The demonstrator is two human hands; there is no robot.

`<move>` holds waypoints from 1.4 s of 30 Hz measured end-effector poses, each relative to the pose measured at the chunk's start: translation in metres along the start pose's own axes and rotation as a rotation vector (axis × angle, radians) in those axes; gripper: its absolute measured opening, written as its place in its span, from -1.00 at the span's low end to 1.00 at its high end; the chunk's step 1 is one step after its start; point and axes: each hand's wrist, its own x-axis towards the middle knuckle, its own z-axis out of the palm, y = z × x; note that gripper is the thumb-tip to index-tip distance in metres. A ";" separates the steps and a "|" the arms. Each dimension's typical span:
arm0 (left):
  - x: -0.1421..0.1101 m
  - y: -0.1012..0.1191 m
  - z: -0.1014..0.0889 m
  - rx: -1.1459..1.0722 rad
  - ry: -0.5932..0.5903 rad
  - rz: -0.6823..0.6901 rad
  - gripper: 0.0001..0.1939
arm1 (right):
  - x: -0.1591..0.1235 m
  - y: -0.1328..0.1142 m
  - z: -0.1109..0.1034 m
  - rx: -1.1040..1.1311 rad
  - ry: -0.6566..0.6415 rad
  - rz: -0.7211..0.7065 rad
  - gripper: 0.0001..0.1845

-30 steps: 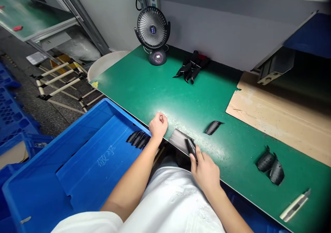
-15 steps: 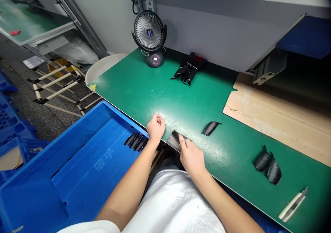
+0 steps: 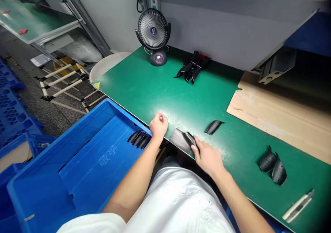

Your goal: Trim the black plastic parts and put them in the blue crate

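My left hand (image 3: pixel 158 126) is curled into a fist and rests on the near edge of the green table (image 3: pixel 155 88); I cannot see anything in it. My right hand (image 3: pixel 207 157) presses a small black ribbed plastic part (image 3: pixel 190 138) onto a grey abrasive sheet (image 3: pixel 179 139) lying at the table edge. Another black ribbed part (image 3: pixel 213 126) lies just beyond my right hand. Two more black parts (image 3: pixel 272 166) sit to the right.
A blue crate (image 3: pixel 64 171) at my left holds a few black parts (image 3: pixel 139 138). A small fan (image 3: pixel 154 32) and a pile of black parts (image 3: pixel 191 69) stand at the back. Cardboard (image 3: pixel 279 112) covers the right side. A utility knife (image 3: pixel 297 206) lies near the front right.
My right hand slid the black part left across the abrasive sheet, then back to the right. My left fist stayed put.
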 end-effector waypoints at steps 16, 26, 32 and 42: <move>-0.002 0.002 -0.001 -0.011 -0.005 0.002 -0.93 | 0.000 -0.006 -0.001 -0.075 0.028 -0.046 -0.54; -0.001 0.001 -0.001 -0.008 -0.003 0.003 -0.93 | -0.003 -0.014 0.000 -0.083 0.072 -0.059 -0.55; -0.001 0.001 0.000 0.003 -0.001 0.010 -0.91 | 0.004 -0.036 0.003 -0.057 0.111 -0.040 -0.54; -0.001 0.001 0.001 -0.023 0.028 0.023 -0.91 | 0.000 -0.038 0.007 -0.061 0.118 -0.034 -0.55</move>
